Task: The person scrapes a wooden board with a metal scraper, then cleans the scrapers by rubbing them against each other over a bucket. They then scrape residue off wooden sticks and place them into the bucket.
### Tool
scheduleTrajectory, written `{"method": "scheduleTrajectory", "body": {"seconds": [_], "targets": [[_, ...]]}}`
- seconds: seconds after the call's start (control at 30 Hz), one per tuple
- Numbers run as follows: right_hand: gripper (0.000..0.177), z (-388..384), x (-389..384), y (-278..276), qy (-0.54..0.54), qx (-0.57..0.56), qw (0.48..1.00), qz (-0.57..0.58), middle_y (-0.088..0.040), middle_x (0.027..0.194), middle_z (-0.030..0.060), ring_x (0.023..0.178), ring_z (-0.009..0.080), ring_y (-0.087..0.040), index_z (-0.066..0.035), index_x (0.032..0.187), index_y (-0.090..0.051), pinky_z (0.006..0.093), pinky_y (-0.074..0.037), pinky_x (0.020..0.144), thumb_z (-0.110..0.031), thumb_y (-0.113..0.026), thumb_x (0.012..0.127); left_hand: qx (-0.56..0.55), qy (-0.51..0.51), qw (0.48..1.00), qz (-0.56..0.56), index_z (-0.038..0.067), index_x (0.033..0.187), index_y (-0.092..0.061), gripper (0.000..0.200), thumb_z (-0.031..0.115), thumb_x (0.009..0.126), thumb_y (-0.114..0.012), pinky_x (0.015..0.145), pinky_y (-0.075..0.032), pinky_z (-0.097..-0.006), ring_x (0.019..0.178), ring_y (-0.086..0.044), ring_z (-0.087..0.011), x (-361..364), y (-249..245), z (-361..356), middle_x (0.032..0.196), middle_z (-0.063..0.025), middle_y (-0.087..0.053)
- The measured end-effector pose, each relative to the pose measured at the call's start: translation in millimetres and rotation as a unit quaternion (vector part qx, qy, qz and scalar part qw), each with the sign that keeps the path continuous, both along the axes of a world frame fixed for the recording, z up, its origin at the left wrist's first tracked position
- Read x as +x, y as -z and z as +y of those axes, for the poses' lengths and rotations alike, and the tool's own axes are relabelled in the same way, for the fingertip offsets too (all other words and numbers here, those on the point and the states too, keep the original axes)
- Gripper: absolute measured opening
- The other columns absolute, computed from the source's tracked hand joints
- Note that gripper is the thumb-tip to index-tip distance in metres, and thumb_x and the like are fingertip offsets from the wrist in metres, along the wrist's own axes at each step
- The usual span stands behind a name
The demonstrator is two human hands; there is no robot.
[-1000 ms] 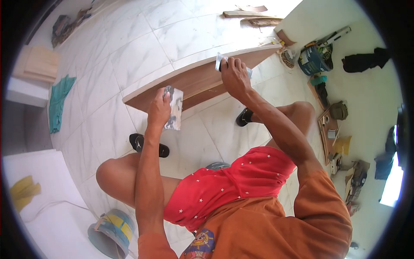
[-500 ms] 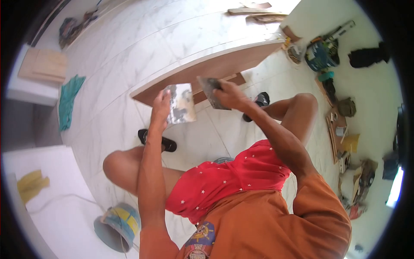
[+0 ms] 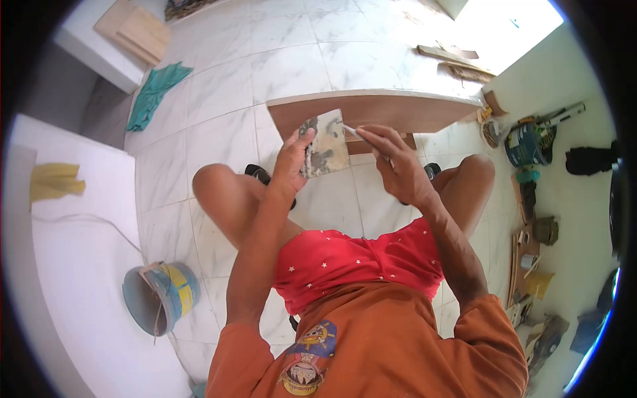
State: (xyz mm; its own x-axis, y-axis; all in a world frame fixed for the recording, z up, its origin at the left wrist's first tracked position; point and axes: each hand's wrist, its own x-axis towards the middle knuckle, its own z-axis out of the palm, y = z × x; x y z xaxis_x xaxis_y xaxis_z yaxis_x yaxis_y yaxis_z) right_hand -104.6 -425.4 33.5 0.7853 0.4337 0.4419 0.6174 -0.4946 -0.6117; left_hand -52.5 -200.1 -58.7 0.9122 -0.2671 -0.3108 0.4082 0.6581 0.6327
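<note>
A flat rectangular plate (image 3: 330, 142), cream with grey putty smears, is gripped along its left side by my left hand (image 3: 290, 159). My right hand (image 3: 397, 159) is closed on a flat scraper (image 3: 352, 135), now turned nearly edge-on to me. The scraper's far end points at the plate's right edge. Both tools are held up in front of my knees. Just beyond them, a long brown wooden panel (image 3: 424, 114) with a pale top edge stands on the tiled floor (image 3: 285, 63).
A blue bucket (image 3: 189, 292) with a yellow patch lies to my left by a white block (image 3: 73, 245). A teal cloth (image 3: 158, 95) is on the floor ahead left. Wood strips (image 3: 454, 54) lie far right; a tool-filled bucket (image 3: 524, 143) stands along the right wall.
The scraper has turned from showing its dark flat face to nearly edge-on, at the plate's right edge. The plate has tilted slightly. My view has shifted, moving the surroundings in frame.
</note>
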Motion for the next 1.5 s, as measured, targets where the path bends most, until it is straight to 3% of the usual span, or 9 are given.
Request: {"method": "scheduleTrajectory", "body": {"seconds": [0.23,0.67,0.77,0.87,0.9,1.0,1.1,1.3,1.5], "targets": [[0.07,39,-21,-12,-0.139,-0.138,0.969,-0.153,-0.05,0.147,0.0159,0.138,0.0336,-0.047,-0.006,0.141,-0.053,0.0496,-0.037,0.116,0.013,-0.056,0.073,-0.043,-0.094,0.994,-0.027,0.007,0.129,-0.054,0.032,0.025,0.103,-0.055,0.083,-0.058,-0.0358,0.1,-0.067,-0.0209,-58,-31,20,0.114,-0.0097,-0.066],[0.064,128,61,5,-0.362,-0.038,0.911,-0.192,-0.05,0.149,0.0147,0.136,0.0308,-0.05,-0.008,0.143,-0.052,0.0441,-0.041,0.114,0.002,-0.064,0.081,0.178,-0.423,0.886,-0.069,0.002,0.126,-0.056,0.028,0.015,0.101,-0.059,0.08,-0.057,-0.0285,0.093,-0.067,-0.013,-157,-129,102,0.11,-0.006,-0.067],[0.06,146,56,6,-0.387,0.01,0.921,0.035,-0.052,0.147,0.0155,0.136,0.0336,-0.05,-0.006,0.143,-0.051,0.0366,-0.046,0.107,0.011,-0.054,0.086,0.222,-0.483,0.841,-0.098,0.003,0.125,-0.057,0.029,0.017,0.101,-0.06,0.079,-0.057,-0.0278,0.091,-0.067,-0.0126,-189,-166,118,0.11,-0.0054,-0.067],[0.03,169,42,-8,-0.329,0.094,0.896,0.283,-0.069,0.117,0.0117,0.102,0.0116,-0.063,-0.003,0.129,-0.061,0.0286,-0.051,0.088,-0.007,-0.051,0.101,0.275,-0.543,0.789,-0.081,0.003,0.125,-0.058,0.028,0.018,0.101,-0.06,0.078,-0.056,-0.0273,0.091,-0.066,-0.0124,-222,-172,132,0.109,-0.0051,-0.067],[0.028,170,43,-6,-0.314,0.058,0.872,0.371,-0.07,0.113,0.0096,0.098,0.0083,-0.061,0.0,0.125,-0.063,0.0274,-0.051,0.086,-0.011,-0.052,0.102,0.287,-0.552,0.779,-0.079,0.003,0.126,-0.057,0.029,0.018,0.101,-0.06,0.078,-0.056,-0.0274,0.091,-0.066,-0.0124,-230,-172,134,0.11,-0.0052,-0.067],[0.024,189,31,7,-0.355,0.322,0.694,0.537,-0.069,0.108,0.0069,0.096,0.0096,-0.063,0.002,0.117,-0.065,0.0282,-0.052,0.083,-0.014,-0.058,0.1,0.306,-0.566,0.763,-0.059,0.003,0.128,-0.056,0.031,0.018,0.101,-0.059,0.079,-0.056,-0.028,0.095,-0.065,-0.0126,-238,-163,142,0.113,-0.0058,-0.066],[0.023,203,34,11,-0.307,0.327,0.62,0.644,-0.069,0.106,0.0081,0.096,0.015,-0.066,0.003,0.114,-0.065,0.0337,-0.056,0.081,-0.011,-0.059,0.097,0.286,-0.582,0.76,-0.042,0.002,0.131,-0.054,0.033,0.017,0.102,-0.057,0.082,-0.055,-0.0293,0.1,-0.063,-0.0135,-239,-145,155,0.118,-0.0066,-0.064],[0.029,238,21,67,-0.208,0.165,0.542,0.798,-0.069,0.103,0.0131,0.089,0.0247,-0.07,0.002,0.11,-0.064,0.0425,-0.06,0.082,-0.021,-0.065,0.092,0.229,-0.634,0.738,-0.021,0.001,0.134,-0.052,0.036,0.017,0.102,-0.056,0.089,-0.052,-0.0305,0.105,-0.062,-0.015,-255,-96,181,0.122,-0.0071,-0.061],[0.027,170,15,287,-0.19,-0.204,0.526,0.803,-0.069,0.097,0.0046,0.083,0.0186,-0.067,-0.009,0.1,-0.069,0.0392,-0.059,0.079,-0.028,-0.072,0.081,0.246,-0.691,0.68,-0.011,0.002,0.134,-0.051,0.037,0.018,0.101,-0.058,0.09,-0.05,-0.0296,0.106,-0.059,-0.0147,-255,-60,204,0.121,-0.0069,-0.061]]}}
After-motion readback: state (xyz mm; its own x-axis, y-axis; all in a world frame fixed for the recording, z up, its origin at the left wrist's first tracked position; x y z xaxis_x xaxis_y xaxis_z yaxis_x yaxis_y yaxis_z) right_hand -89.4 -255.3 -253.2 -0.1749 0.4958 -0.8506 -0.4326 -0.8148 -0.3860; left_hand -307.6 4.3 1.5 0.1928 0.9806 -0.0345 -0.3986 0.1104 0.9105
